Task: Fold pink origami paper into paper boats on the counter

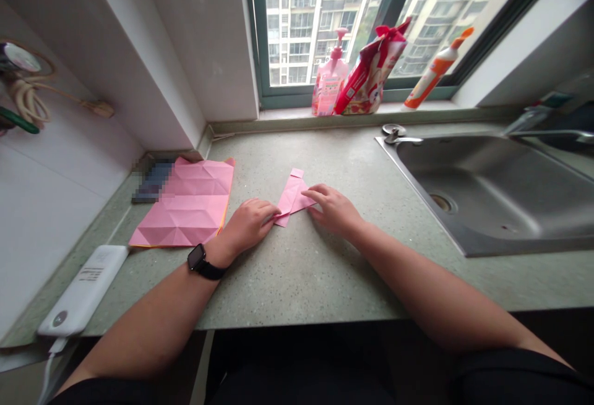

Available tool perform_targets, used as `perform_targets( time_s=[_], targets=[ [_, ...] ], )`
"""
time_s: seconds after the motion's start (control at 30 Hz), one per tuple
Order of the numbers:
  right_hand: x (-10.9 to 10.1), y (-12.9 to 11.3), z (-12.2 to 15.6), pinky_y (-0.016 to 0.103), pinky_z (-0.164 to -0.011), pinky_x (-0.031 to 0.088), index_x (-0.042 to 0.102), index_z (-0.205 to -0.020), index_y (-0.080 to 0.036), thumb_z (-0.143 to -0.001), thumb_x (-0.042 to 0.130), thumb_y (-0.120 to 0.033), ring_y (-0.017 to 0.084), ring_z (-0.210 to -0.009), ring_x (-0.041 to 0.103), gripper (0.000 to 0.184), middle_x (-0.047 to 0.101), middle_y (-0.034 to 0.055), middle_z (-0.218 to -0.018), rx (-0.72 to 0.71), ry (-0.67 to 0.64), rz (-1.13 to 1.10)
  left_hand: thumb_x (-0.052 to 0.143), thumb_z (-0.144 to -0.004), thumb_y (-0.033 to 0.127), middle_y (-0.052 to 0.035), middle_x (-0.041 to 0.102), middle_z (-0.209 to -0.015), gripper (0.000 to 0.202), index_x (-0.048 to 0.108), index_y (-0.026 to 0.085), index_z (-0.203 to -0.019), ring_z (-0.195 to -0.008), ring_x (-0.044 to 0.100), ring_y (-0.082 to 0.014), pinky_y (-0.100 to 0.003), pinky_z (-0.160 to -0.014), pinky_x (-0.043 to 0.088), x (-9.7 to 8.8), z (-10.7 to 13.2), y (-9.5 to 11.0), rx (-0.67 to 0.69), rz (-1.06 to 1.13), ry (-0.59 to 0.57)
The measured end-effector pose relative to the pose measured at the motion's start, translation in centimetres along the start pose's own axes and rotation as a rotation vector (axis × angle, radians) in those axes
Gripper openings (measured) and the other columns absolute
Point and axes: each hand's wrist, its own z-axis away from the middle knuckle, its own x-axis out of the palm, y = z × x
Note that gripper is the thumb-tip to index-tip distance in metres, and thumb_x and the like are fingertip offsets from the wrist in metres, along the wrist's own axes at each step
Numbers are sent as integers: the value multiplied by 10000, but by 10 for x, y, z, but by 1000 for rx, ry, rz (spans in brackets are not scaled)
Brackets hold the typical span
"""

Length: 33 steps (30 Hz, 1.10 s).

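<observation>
A small folded piece of pink paper [289, 196] lies on the speckled green counter between my hands. It has a narrow upright strip with a squared top end and a pointed flap out to the right. My left hand [250, 222], with a black watch on its wrist, pinches the paper's lower left edge. On the other side, my right hand [335, 210] has the tip of the right flap between thumb and fingers. To the left lies a creased pink sheet [199, 181] with orange paper showing under its edge.
A steel sink [501, 188] is set into the counter at right. On the sill stand a pink pump bottle [330, 83], a red pouch [371, 77] and an orange-white bottle [430, 77]. A white power bank [86, 290] with a cable lies at the front left, near a blurred-out dark object [155, 179].
</observation>
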Motion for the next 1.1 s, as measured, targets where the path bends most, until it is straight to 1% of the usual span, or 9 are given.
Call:
perform_targets(
  time_s=[0.23,0.43,0.53,0.67,0.73,0.8,0.9,0.97,1.1],
  targets=[
    [-1,1,-1,424,-932,623,769,-1357,-305,-967,679,-157,266,-1077,750,426,772,91,-1290,22,-13,-17,666,-1025,156,-70,835,-1184,209,775,231,-1186,-1117,774,-274,-433,-1026,606,0,1,0,-38,46,34],
    [-7,-4,-3,391,-902,613,810,-1240,-272,-1069,621,-242,242,-1035,760,256,795,93,-1201,3,109,-59,640,-1006,114,-53,842,-1153,241,780,231,-1163,-1042,800,-226,-375,-963,641,-1,2,1,-114,163,133],
    [-10,-4,-5,374,-876,603,830,-1136,-264,-1099,603,-285,229,-995,761,231,806,87,-1136,-5,164,-91,626,-1030,146,-60,840,-1130,209,777,211,-1160,-1027,804,-219,-376,-963,650,-3,1,4,-138,247,206],
    [-12,-4,-6,369,-839,595,828,-1064,-270,-1112,590,-306,216,-934,756,246,808,71,-1071,5,217,-146,716,-1024,232,-82,820,-1190,215,744,193,-1234,-1096,792,-236,-406,-1022,645,-5,1,7,-46,310,267],
    [-13,-4,-6,375,-825,596,822,-1056,-266,-1115,588,-321,215,-910,752,247,803,69,-1053,7,246,-171,768,-997,228,-92,804,-1232,301,718,196,-1292,-1137,778,-247,-423,-1039,639,-6,0,6,20,296,295],
    [-13,-4,-6,387,-830,604,815,-1071,-263,-1115,589,-334,221,-912,751,241,795,74,-1052,1,266,-185,764,-999,192,-92,797,-1229,323,706,205,-1316,-1143,770,-246,-423,-1028,636,-6,0,5,53,265,337],
    [-14,-5,-5,437,-910,621,792,-1187,-273,-1088,645,-375,258,-1016,748,205,782,92,-1126,-46,246,-191,719,-1020,145,-76,803,-1152,199,747,217,-1203,-1094,772,-233,-397,-988,629,-8,-1,5,48,248,424],
    [-15,-6,-4,495,-996,617,742,-1337,-291,-1036,732,-427,301,-1140,724,330,764,112,-1239,-97,197,-184,712,-1026,142,-66,810,-1101,113,768,218,-1088,-1060,772,-224,-386,-982,619,-10,-2,6,38,273,483],
    [-16,-5,-2,594,-1107,580,517,-1626,-321,-924,855,-491,380,-1313,646,797,690,150,-1433,-144,107,-158,745,-1017,192,-45,812,-1005,49,788,215,-1008,-975,767,-202,-348,-936,605,-16,-1,6,-44,366,595]
  ],
)
